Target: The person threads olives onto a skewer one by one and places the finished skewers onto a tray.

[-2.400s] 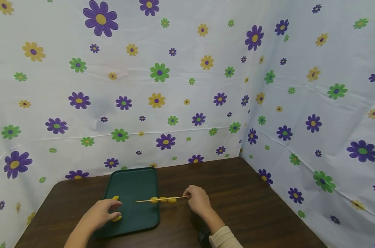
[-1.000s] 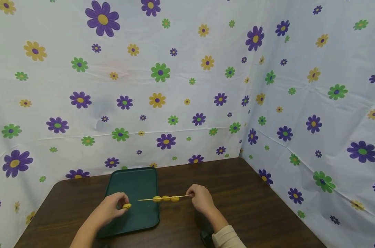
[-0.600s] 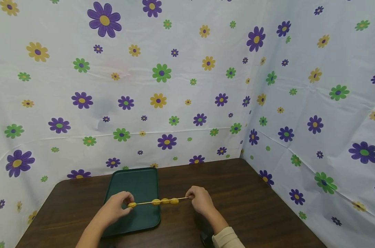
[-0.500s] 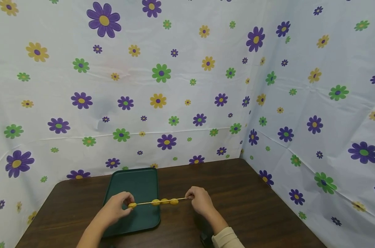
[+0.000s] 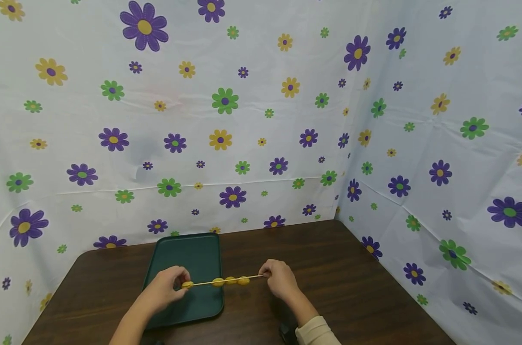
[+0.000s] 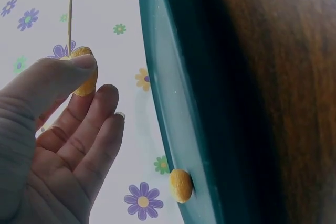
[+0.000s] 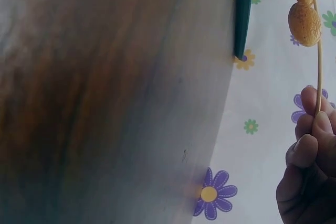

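My right hand [image 5: 280, 280] pinches the right end of a thin wooden skewer [image 5: 204, 282], held level above the tray's right edge. Three small yellow potatoes [image 5: 243, 281] are threaded close together on it, with bare stick on either side. At the skewer's left tip, my left hand [image 5: 163, 287] pinches another small potato [image 6: 84, 72] between thumb and fingers. The left wrist view shows the stick meeting that potato's end; how deep it goes is hidden. One more loose potato [image 6: 181, 185] lies in the tray, out of sight behind my left hand in the head view.
A dark green rectangular tray [image 5: 191, 249] lies on the brown wooden table [image 5: 330, 268], under my left hand. Flower-printed cloth [image 5: 261, 120] hangs behind and along the right side. A small black object [image 5: 288, 333] shows beneath my right wrist.
My left hand has picked up a potato from the tray and brought it rightward to the skewer's tip. In the last half second it has shifted slightly right. My right hand stays nearly still.
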Demonstrator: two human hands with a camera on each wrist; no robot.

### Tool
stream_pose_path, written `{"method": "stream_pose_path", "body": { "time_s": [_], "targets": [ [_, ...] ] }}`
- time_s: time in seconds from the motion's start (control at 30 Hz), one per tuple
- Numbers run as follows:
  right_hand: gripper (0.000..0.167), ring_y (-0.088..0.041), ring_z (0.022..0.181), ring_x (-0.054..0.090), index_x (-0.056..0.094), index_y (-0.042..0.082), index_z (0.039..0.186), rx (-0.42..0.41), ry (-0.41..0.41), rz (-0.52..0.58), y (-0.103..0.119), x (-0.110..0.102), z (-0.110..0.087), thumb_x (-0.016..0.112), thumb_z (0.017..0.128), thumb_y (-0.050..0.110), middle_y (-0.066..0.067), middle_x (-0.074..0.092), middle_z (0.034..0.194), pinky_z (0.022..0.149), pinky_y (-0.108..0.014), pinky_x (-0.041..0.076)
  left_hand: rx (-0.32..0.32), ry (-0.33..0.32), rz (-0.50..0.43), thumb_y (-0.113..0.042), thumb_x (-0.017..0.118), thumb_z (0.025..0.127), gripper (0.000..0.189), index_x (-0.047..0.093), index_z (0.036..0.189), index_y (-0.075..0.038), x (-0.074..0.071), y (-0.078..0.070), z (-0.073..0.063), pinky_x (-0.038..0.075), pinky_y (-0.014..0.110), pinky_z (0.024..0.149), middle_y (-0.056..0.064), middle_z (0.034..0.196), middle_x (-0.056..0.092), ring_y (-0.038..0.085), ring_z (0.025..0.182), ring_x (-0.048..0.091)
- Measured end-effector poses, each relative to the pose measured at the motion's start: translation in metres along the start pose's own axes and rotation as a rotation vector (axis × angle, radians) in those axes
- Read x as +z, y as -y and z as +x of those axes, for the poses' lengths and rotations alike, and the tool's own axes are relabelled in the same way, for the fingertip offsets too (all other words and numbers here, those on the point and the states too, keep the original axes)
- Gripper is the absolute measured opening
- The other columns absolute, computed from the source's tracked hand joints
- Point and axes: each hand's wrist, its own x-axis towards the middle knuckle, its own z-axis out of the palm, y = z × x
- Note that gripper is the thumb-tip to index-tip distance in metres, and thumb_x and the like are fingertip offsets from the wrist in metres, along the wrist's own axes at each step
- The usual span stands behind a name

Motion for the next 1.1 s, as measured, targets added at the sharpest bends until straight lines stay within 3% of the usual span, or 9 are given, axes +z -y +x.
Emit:
{"method": "stream_pose_path", "body": {
  "time_s": [0.5, 0.9, 1.1],
  "targets": [
    [0.029, -0.007, 0.07, 0.057, 0.076, 0.017, 0.08, -0.007, -0.012, -0.043, 0.004, 0.001, 0.001, 0.069, 0.081, -0.012, 0.013, 0.063, 0.079, 0.062, -0.029, 0.049, -0.024, 0.021, -0.012, -0.003, 0.079, 0.084, 0.017, 0.069, 0.093, -0.013, 0.001, -0.006, 0.0, 0.052, 0.024, 0.065, -0.006, 0.086, 0.062, 0.003, 0.075, 0.056],
    [0.034, -0.006, 0.069, 0.057, 0.076, 0.02, 0.078, -0.01, -0.011, -0.057, 0.004, 0.002, 0.003, 0.07, 0.079, -0.013, 0.014, 0.063, 0.078, 0.06, -0.027, 0.048, -0.008, 0.012, -0.014, -0.003, 0.079, 0.083, 0.015, 0.071, 0.091, -0.013, 0.003, -0.011, 0.002, 0.052, 0.024, 0.065, -0.006, 0.086, 0.064, 0.003, 0.074, 0.057],
    [0.034, -0.006, 0.067, 0.056, 0.076, 0.019, 0.078, -0.022, -0.007, -0.059, 0.004, 0.003, 0.002, 0.069, 0.079, -0.014, 0.014, 0.062, 0.077, 0.059, -0.028, 0.049, -0.003, 0.042, -0.043, -0.001, 0.079, 0.083, 0.016, 0.071, 0.09, -0.012, 0.006, -0.011, 0.001, 0.052, 0.024, 0.064, -0.005, 0.086, 0.063, 0.004, 0.074, 0.056]
  ]
}}
